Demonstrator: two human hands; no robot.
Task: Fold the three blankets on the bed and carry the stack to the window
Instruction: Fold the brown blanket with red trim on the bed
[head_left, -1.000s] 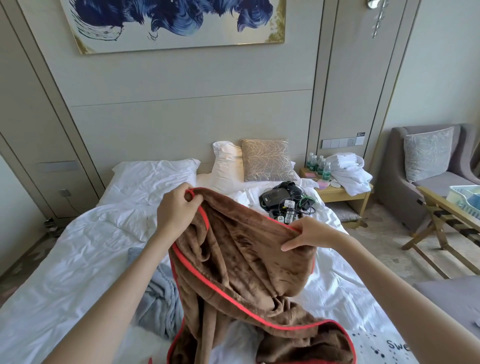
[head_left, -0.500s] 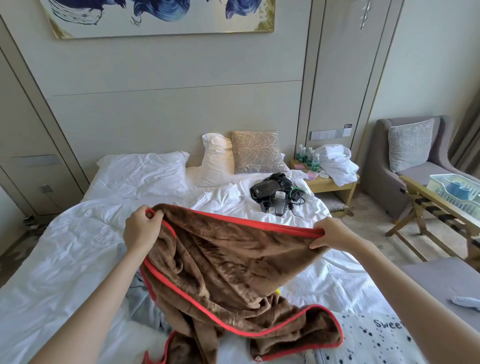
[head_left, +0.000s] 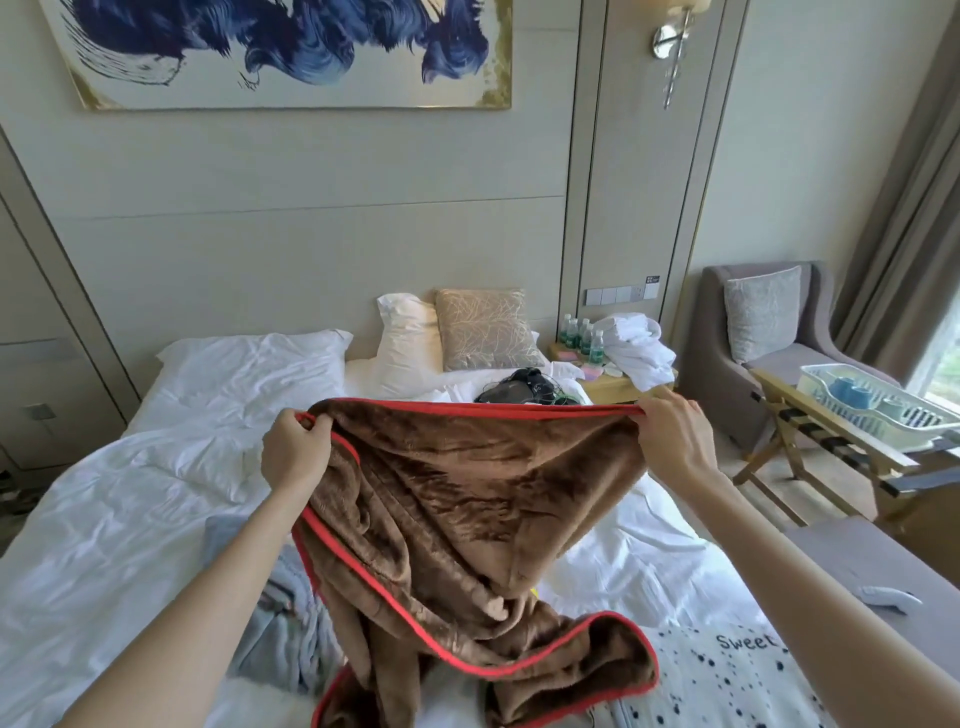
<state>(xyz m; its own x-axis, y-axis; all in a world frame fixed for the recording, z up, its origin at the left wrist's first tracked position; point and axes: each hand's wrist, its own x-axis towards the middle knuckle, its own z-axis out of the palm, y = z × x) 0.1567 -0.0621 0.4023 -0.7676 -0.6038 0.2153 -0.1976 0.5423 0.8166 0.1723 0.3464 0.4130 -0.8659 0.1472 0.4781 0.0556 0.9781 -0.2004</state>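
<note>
Your left hand (head_left: 293, 453) grips the brown blanket's (head_left: 467, 499) red edge; your right hand (head_left: 675, 441) pinches it too. It hangs over the bed (head_left: 130, 493).

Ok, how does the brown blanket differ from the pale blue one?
The brown blanket is held up, its top edge stretched between the left hand and right hand; the pale blue blanket lies crumpled on the bed, untouched by hands. The brown one has red trim; the blue one shows none. Neither is folded.
</note>
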